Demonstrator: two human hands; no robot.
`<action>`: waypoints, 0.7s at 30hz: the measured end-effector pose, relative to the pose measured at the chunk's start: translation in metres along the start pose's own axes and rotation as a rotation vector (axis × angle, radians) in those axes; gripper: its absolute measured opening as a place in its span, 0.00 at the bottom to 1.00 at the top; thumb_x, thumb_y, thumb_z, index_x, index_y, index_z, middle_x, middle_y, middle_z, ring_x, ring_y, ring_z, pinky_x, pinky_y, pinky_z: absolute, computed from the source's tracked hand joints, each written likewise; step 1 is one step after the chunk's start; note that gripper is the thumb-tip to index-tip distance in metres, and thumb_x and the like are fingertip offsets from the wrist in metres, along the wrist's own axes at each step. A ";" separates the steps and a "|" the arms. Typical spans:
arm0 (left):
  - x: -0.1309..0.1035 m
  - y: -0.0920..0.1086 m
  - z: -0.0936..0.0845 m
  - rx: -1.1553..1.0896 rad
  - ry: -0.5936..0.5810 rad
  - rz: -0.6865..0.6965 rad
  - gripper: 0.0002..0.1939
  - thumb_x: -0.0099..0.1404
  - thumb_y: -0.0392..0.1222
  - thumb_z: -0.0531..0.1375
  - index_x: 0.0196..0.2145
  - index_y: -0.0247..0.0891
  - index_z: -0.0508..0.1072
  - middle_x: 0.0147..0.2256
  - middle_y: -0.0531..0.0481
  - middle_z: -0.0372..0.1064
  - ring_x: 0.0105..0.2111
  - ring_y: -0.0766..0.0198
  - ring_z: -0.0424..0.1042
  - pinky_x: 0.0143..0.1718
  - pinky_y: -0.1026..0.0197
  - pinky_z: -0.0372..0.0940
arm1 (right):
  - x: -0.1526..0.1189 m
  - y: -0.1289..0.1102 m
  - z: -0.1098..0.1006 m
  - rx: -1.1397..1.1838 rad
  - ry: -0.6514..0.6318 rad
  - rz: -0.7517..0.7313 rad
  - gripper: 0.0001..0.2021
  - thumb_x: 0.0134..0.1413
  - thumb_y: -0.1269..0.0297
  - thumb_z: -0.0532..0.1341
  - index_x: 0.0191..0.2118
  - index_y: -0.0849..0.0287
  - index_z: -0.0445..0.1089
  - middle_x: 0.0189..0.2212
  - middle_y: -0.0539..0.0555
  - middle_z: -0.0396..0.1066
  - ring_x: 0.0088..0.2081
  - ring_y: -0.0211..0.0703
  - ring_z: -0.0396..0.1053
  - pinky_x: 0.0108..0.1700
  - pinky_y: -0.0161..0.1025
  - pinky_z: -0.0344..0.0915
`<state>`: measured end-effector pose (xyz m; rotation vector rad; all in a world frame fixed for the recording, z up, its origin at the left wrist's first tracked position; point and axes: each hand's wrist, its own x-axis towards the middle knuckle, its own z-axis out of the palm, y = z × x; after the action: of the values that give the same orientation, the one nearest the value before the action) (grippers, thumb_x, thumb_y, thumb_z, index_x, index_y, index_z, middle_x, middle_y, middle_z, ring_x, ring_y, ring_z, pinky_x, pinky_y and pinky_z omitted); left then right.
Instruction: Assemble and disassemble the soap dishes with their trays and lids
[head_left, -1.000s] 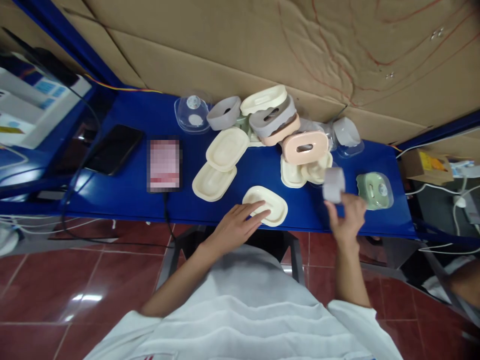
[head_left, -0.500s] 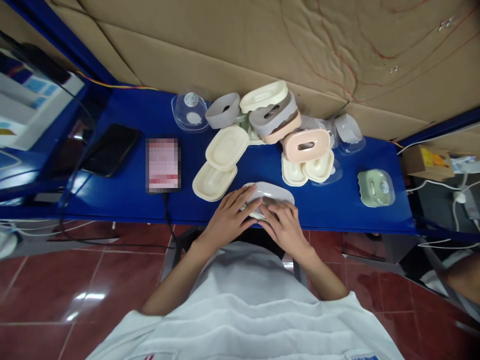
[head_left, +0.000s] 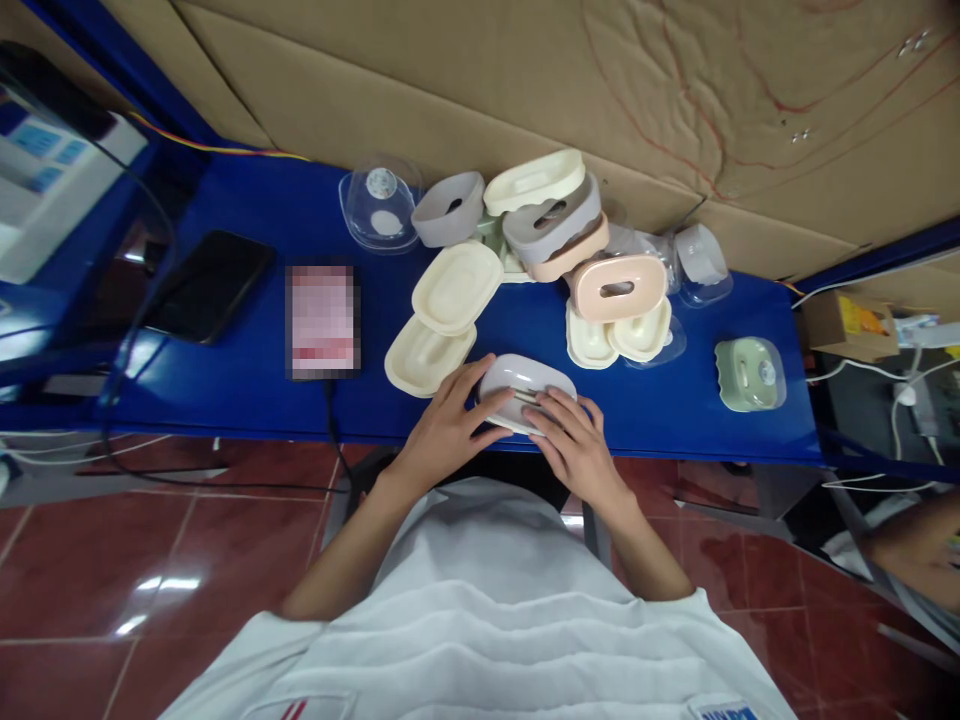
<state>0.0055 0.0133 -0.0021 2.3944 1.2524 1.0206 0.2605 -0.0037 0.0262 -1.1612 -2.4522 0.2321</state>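
At the table's front edge a pale grey oval plastic dish (head_left: 527,373) with a slot in its middle lies between my hands. My left hand (head_left: 455,413) grips its left end, with fingers bent over the rim. My right hand (head_left: 574,437) holds the right and front side, fingertips reaching inside near the slot. The dish's underside and part of its front rim are hidden by my fingers. Just behind my left hand lie two cream oval trays, the upper tray (head_left: 457,287) overlapping the lower tray (head_left: 422,362).
Behind stands a pile with a grey slotted piece (head_left: 540,228), a peach slotted piece (head_left: 621,290) and cream parts. Clear covers (head_left: 386,205) lie at the back. A green box (head_left: 750,375) sits right. Leftward are a blurred pink item (head_left: 322,320), a black phone (head_left: 214,285) and cables.
My hands have spread a little apart around the grey dish, showing more of its slot and rim. My left fingers have moved towards its left end. The view has shifted slightly.
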 end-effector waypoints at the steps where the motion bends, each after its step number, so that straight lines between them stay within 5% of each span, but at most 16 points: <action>1: 0.000 0.000 0.000 -0.001 -0.002 0.004 0.25 0.69 0.45 0.70 0.62 0.42 0.73 0.72 0.33 0.57 0.71 0.41 0.61 0.68 0.36 0.65 | 0.000 0.003 0.001 0.014 -0.007 -0.014 0.19 0.74 0.66 0.60 0.66 0.54 0.70 0.66 0.59 0.72 0.72 0.51 0.62 0.73 0.56 0.55; 6: 0.000 0.001 0.000 0.005 -0.041 0.057 0.22 0.71 0.44 0.68 0.60 0.40 0.74 0.70 0.34 0.62 0.72 0.43 0.61 0.68 0.38 0.67 | -0.006 0.015 0.002 -0.023 -0.034 -0.061 0.21 0.74 0.64 0.60 0.68 0.52 0.69 0.67 0.59 0.70 0.73 0.51 0.61 0.74 0.57 0.58; 16: -0.001 0.000 0.001 0.087 -0.076 0.099 0.21 0.73 0.42 0.66 0.61 0.36 0.74 0.71 0.32 0.60 0.73 0.44 0.58 0.69 0.40 0.66 | -0.015 0.009 0.020 -0.033 0.106 -0.054 0.27 0.71 0.67 0.64 0.72 0.53 0.65 0.66 0.61 0.71 0.73 0.54 0.62 0.74 0.59 0.60; 21: 0.001 0.002 0.001 0.078 -0.107 0.063 0.21 0.74 0.41 0.65 0.62 0.38 0.74 0.73 0.34 0.57 0.74 0.44 0.58 0.70 0.40 0.65 | -0.024 0.044 0.007 -0.043 0.125 0.022 0.25 0.72 0.59 0.62 0.71 0.48 0.65 0.66 0.59 0.70 0.71 0.55 0.64 0.73 0.61 0.60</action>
<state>0.0078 0.0127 -0.0017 2.5259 1.2080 0.8631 0.3021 0.0060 -0.0017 -1.1838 -2.3469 0.1104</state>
